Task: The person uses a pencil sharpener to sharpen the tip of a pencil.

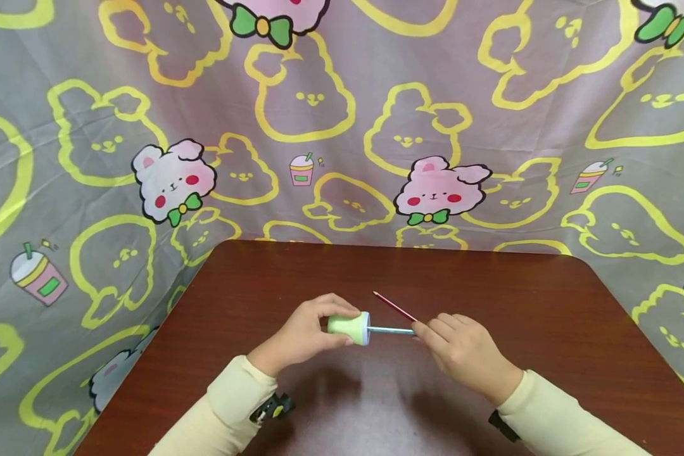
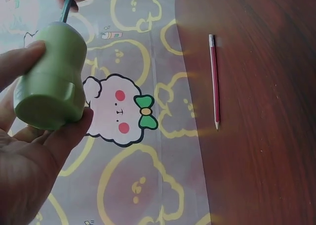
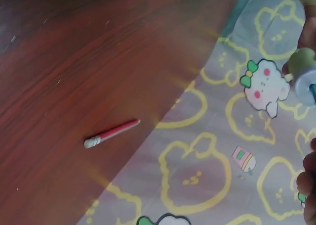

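My left hand [image 1: 302,332] grips a light green pencil sharpener [image 1: 346,325] with a pale rim, fingers over the top and thumb below. The sharpener lies sideways in the head view, its rim facing right. From that end a blue-green pencil [image 1: 391,330] runs straight out, its tip hidden inside. My right hand [image 1: 468,351] pinches the pencil's other end. In the left wrist view, the sharpener's rounded green body [image 2: 54,71] shows between thumb and fingers. At the right edge of the right wrist view, its pale end [image 3: 304,86] is partly cut off.
A red pencil [image 1: 394,305] with a white eraser end [image 3: 90,143] lies on the brown wooden table [image 1: 296,278], just beyond my right hand. A patterned grey cloth [image 1: 342,76] with rabbit faces hangs behind the table and along its sides.
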